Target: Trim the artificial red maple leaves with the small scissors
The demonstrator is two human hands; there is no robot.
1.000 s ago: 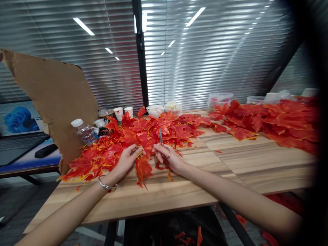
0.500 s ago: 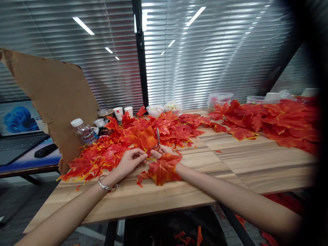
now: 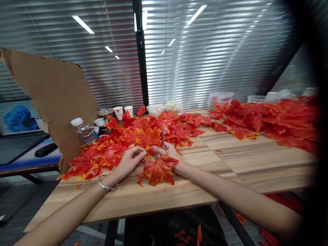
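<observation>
My left hand (image 3: 132, 159) is closed in a pinch at the stem of an orange maple leaf (image 3: 146, 135), which spreads out just beyond the fingertips. My right hand (image 3: 173, 155) holds a pair of scissors (image 3: 163, 136) with the blades pointing up and away from me. Its thumb and fingertips come close to the left fingertips, around the leaf's base. Nearer to me hangs or lies a second maple leaf (image 3: 161, 170), orange-red with yellow veins, in front of the right hand. Whether the right fingers also grip this leaf's stem is hidden.
A heap of red leaves and trimmings (image 3: 102, 157) covers the table's left and back. More leaves (image 3: 276, 119) are piled at the right. A cardboard sheet (image 3: 56, 99), plastic bottle (image 3: 83, 130), paper cups (image 3: 118, 112) and plastic tubs (image 3: 220, 99) stand behind.
My right hand and the scissors have shifted slightly right, away from the left hand. The orange leaf now faces me more upright, and the nearer leaf has turned and slid a little left.
</observation>
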